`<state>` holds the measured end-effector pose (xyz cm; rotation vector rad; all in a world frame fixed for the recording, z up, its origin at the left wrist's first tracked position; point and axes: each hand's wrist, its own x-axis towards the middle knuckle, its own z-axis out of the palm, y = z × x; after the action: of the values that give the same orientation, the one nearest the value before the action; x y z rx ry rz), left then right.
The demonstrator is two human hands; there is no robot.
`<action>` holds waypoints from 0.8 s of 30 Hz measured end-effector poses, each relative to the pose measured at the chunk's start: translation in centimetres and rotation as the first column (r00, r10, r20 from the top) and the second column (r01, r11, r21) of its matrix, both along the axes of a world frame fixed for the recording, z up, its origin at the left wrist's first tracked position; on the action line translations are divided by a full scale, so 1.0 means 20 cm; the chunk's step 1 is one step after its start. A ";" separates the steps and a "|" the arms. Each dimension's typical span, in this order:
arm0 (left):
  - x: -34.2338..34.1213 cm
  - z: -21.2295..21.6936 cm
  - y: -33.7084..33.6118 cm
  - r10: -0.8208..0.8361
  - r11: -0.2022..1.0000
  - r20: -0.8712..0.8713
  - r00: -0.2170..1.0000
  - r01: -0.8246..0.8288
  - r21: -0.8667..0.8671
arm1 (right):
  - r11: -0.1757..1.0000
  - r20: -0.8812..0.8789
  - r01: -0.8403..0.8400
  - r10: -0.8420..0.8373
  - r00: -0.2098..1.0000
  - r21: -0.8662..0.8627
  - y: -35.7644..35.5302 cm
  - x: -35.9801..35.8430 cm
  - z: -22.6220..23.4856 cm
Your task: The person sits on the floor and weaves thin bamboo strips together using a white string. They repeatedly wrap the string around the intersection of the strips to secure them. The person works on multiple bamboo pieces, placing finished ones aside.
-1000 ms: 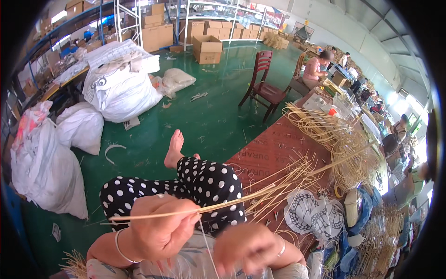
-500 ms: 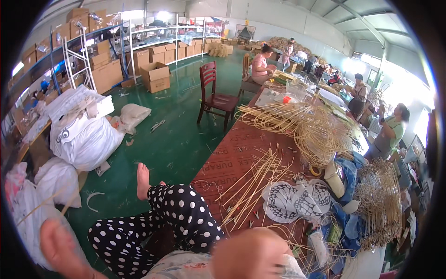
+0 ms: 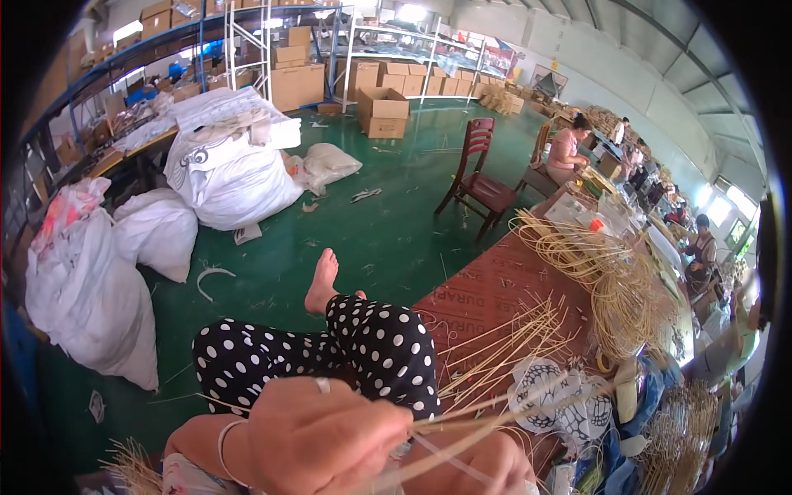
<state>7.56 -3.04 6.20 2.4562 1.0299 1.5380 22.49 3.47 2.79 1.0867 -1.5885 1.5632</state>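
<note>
My left hand (image 3: pixel 326 433), with a ring and a thin bracelet, is raised in front of my lap at the lower middle. Its fingers close on thin tan strips that look like bamboo or rattan (image 3: pixel 528 406). The strips run out to the right, blurred, across the table's near part. Low and just to the right is my right hand (image 3: pixel 493 464), partly behind the strips; its fingers are hidden. Both hands are above my dotted trousers (image 3: pixel 379 351). Near them on the red-brown table (image 3: pixel 474 289) lie loose thin sticks (image 3: pixel 516 342) and a butterfly-wing patterned sheet (image 3: pixel 549 396).
Bent tan hoops (image 3: pixel 623 305) pile up along the table. Bundled wire-like stems (image 3: pixel 685 433) lie at the right. White sacks (image 3: pixel 235 181) stand on the green floor at left. A wooden chair (image 3: pixel 483 186) is beyond my feet, and a person in pink (image 3: pixel 565 153) sits at the table.
My view has turned left, so the scene has shifted rightward. My left hand has come from the lower left to the middle and now grips the strips. My right hand sits lower and farther right.
</note>
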 end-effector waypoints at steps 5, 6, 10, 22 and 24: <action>-0.01 -0.03 -0.04 -0.031 0.998 0.021 0.999 0.032 -0.046 | 0.459 0.101 0.688 -0.864 0.494 0.561 0.02 0.12 0.07; -0.02 -0.01 -0.04 -0.036 0.996 0.000 0.999 0.036 -0.087 | 0.451 0.081 0.798 -0.884 0.460 0.400 0.02 0.09 0.04; -0.03 -0.10 0.03 0.089 0.996 0.018 0.996 -0.089 0.006 | 0.529 0.068 0.848 -0.847 0.527 0.027 0.08 -0.06 -0.17; -0.10 -0.32 0.22 0.258 0.966 0.015 0.966 -0.258 0.007 | 0.558 0.656 0.771 -0.462 0.596 -0.308 0.13 -0.11 -0.35; -0.09 -0.31 0.21 0.257 0.965 0.056 0.965 -0.259 0.031 | 0.592 0.591 0.806 -0.652 0.474 0.006 0.13 -0.06 -0.28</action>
<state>5.72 1.20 -0.02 2.3682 1.3704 1.6960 21.28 6.16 -2.76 -0.3021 -1.7547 1.4151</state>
